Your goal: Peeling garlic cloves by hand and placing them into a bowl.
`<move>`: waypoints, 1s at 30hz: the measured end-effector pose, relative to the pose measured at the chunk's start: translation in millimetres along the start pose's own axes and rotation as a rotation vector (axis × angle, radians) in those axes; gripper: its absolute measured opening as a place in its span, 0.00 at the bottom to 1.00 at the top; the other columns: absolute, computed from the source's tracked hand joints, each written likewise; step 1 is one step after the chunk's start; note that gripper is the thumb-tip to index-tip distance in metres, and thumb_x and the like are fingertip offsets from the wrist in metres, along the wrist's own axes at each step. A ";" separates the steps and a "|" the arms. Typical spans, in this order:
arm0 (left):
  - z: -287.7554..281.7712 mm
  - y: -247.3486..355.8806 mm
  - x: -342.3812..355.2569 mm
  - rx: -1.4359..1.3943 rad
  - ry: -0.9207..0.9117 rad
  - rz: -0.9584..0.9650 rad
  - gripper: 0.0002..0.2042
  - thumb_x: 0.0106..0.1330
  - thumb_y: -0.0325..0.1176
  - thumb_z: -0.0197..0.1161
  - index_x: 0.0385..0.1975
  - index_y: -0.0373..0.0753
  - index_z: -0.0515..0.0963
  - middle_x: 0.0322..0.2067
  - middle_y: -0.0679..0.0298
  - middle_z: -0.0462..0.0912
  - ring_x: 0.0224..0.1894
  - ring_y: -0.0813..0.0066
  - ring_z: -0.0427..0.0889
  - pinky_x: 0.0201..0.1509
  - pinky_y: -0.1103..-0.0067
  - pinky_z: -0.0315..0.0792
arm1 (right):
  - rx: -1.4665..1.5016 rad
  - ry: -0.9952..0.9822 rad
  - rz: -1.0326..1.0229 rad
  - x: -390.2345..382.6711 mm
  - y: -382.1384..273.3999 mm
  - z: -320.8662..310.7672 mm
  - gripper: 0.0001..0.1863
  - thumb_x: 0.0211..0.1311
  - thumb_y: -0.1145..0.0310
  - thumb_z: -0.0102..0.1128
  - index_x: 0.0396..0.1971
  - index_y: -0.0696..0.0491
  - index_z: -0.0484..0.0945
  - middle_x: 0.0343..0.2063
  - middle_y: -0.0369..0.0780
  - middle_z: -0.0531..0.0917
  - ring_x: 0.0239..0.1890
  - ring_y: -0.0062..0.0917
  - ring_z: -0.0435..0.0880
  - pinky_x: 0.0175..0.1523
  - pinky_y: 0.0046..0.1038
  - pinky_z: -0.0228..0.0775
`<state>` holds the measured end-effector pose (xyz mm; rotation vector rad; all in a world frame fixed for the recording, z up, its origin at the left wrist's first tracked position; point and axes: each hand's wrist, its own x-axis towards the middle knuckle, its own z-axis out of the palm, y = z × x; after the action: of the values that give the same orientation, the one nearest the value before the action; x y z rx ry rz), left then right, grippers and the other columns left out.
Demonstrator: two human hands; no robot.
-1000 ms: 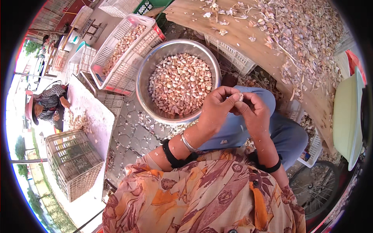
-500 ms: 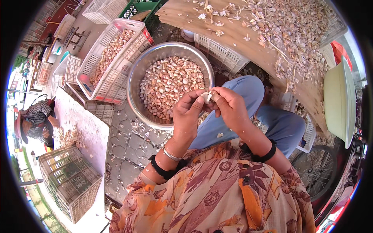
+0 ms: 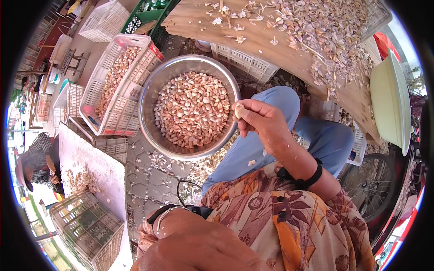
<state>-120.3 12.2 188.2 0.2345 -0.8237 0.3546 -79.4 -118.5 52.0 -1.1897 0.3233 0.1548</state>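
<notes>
A pale garlic clove (image 3: 238, 110) is pinched between the thumb and finger of my right hand (image 3: 267, 124), over my right knee and just beside the bowl's right rim. My left hand (image 3: 203, 249) is low against my patterned shirt at the bottom edge; its back shows, but its fingers are out of sight. To the left of my right hand stands a wide metal bowl (image 3: 192, 157), holding a broad heap of unpeeled garlic cloves (image 3: 194, 108).
A white crate (image 3: 129, 101) of cloves stands left of the bowl. At upper right, a wooden board (image 3: 190, 20) bears loose garlic and skins (image 3: 325, 31). A pale green basin (image 3: 389, 104) leans at the right. Across a white table (image 3: 106, 165), another person (image 3: 40, 158) works by an open crate (image 3: 90, 226).
My left hand has come away from the clove and down to my body. My right hand keeps the clove in a pinch. The whole view has shifted slightly.
</notes>
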 end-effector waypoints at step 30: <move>-345.1 59.8 -153.8 0.763 1.046 -1.054 0.06 0.67 0.34 0.58 0.30 0.41 0.75 0.21 0.71 0.73 0.22 0.82 0.71 0.25 0.85 0.65 | 0.338 -1.133 -0.162 -1.2 -100.2 32.8 0.11 0.58 0.78 0.58 0.42 0.63 0.76 0.19 0.43 0.76 0.16 0.31 0.75 0.17 0.30 0.62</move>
<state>-8.3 150.5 -150.5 1.0307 0.5515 -0.2481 -46.4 -124.9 151.9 -0.6418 -0.7158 0.5712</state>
